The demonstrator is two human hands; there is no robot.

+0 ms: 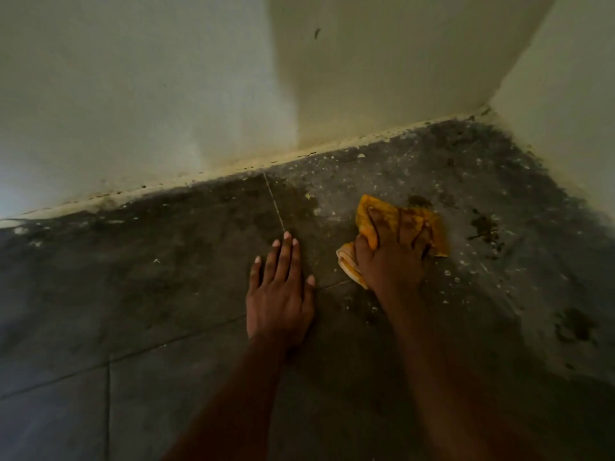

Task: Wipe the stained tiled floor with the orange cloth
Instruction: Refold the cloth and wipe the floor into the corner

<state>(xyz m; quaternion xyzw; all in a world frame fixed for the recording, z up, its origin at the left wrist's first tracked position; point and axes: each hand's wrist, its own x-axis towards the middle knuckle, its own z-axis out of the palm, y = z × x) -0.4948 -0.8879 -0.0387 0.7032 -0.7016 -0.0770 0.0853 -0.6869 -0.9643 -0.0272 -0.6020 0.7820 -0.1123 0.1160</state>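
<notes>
The right hand (pixel 392 251) presses down on 1 crumpled orange cloth (pixel 367 221), fingers curled into its folds. The cloth lies on the stained tiled floor (pixel 186 261) near the wall (pixel 133 94), its long axis running from lower left to upper right. The left hand (pixel 279 294) rests flat beside it, fingers straight. No writing shows.

Dim, yellow-green light fills this corner; the brightest patch is a pale bluish glow at the far left of the wall (pixel 133 94), suggesting light enters from that side. The tiled floor (pixel 166 294) lies dark and murky, my forearms near-silhouettes in the foreground. The whole frame is soft and smeary. Wide-angle distortion bends the skirting line and tilts the walls at the edges.
</notes>
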